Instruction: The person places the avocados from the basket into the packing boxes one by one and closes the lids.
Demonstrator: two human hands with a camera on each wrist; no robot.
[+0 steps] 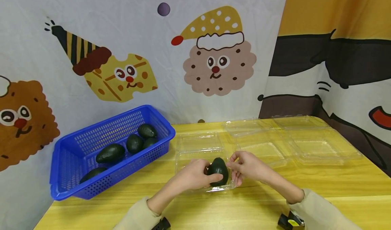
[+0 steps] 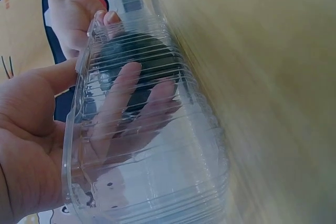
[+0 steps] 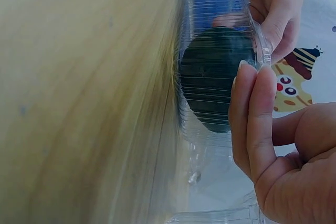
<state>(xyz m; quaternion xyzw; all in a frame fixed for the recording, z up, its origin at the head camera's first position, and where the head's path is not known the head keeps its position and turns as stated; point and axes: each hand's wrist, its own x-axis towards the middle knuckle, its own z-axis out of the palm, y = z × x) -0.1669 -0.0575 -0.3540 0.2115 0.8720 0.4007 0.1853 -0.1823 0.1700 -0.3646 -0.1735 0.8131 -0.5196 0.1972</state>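
Observation:
A dark green avocado [image 1: 219, 167] sits at the right end of a clear plastic clamshell box [image 1: 220, 188], whose lid [image 1: 200, 142] lies folded back behind it. My left hand [image 1: 193, 175] reaches into the box and holds the avocado, thumb across its near side; through the clear wall in the left wrist view its fingers [image 2: 126, 85] show against the fruit. At the box's right side, my right hand [image 1: 246, 165] pinches the rim, fingers outside the wall as the right wrist view shows.
To the left stands a blue perforated basket [image 1: 111, 121] with several avocados [image 1: 110, 153] in it. More clear clamshell boxes [image 1: 317, 147] lie opened at the back right of the wooden table [image 1: 244, 209]. A cartoon-printed cloth [image 1: 171, 60] hangs behind.

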